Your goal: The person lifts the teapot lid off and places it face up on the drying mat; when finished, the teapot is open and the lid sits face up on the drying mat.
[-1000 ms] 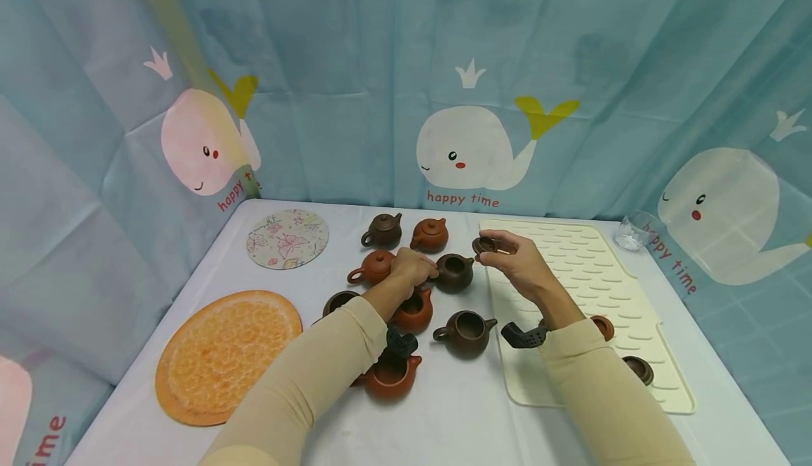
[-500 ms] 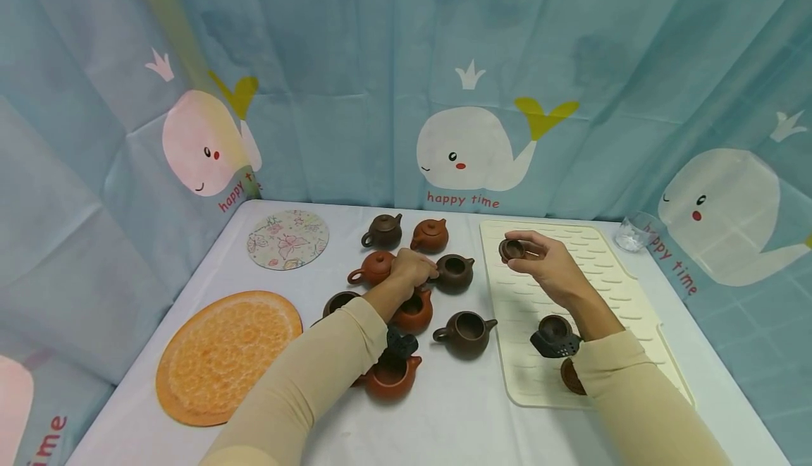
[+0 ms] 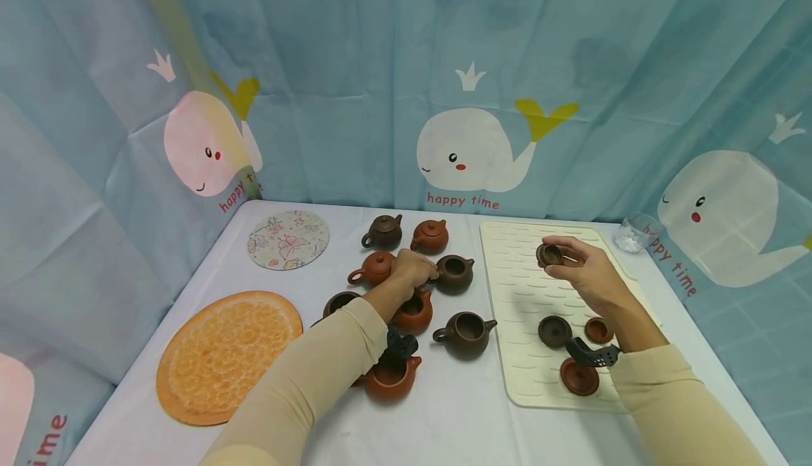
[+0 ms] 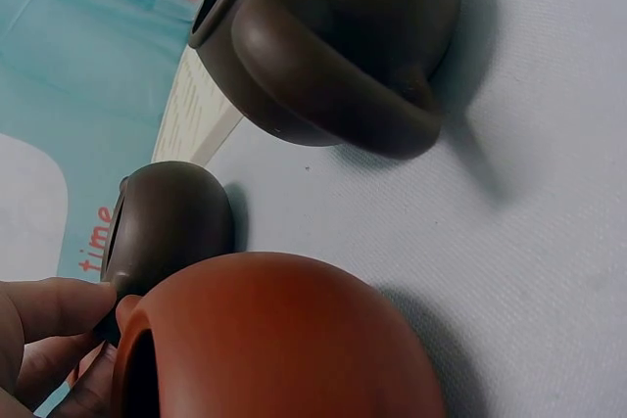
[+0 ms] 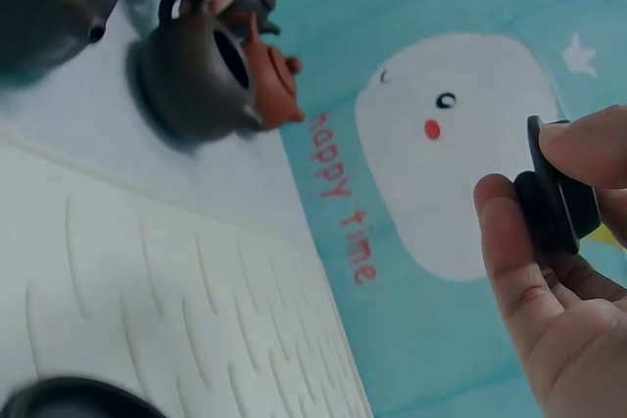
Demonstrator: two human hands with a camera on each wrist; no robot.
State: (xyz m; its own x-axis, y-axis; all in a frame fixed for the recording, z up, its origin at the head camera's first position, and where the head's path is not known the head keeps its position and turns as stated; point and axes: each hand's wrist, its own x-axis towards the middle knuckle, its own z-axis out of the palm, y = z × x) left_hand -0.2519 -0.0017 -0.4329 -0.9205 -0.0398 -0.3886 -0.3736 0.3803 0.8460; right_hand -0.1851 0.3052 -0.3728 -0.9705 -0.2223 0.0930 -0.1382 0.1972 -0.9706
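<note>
My left hand point(image 3: 411, 268) pinches the handle of a dark brown lidless teapot point(image 3: 454, 287); the right wrist view shows fingers at that handle point(image 5: 167, 2). The teapot stands on the cloth. Over the ribbed cream mat point(image 3: 517, 290), my right hand point(image 3: 590, 272) holds a small dark lid point(image 3: 548, 254) with its hollow underside facing the head camera. Thumb and fingers grip this lid in the right wrist view. Below that hand, a dark lid point(image 3: 555, 332), a small red-brown lid point(image 3: 599, 330) and a larger red-brown lid point(image 3: 580, 377) lie on the mat.
Lidded teapots, one dark point(image 3: 384, 233) and two reddish point(image 3: 431, 236), stand at the back middle. Open teapots, including a dark one point(image 3: 468, 339) and a reddish one point(image 3: 390, 381), stand nearer. An orange-brown round mat point(image 3: 228, 357), a floral disc point(image 3: 288, 240) and a clear cup point(image 3: 632, 235) lie around.
My right hand has moved right with the dark lid, from beside the open teapot to over the cream mat, uncovering the lids lying there. The left hand has stayed at the teapot's handle.
</note>
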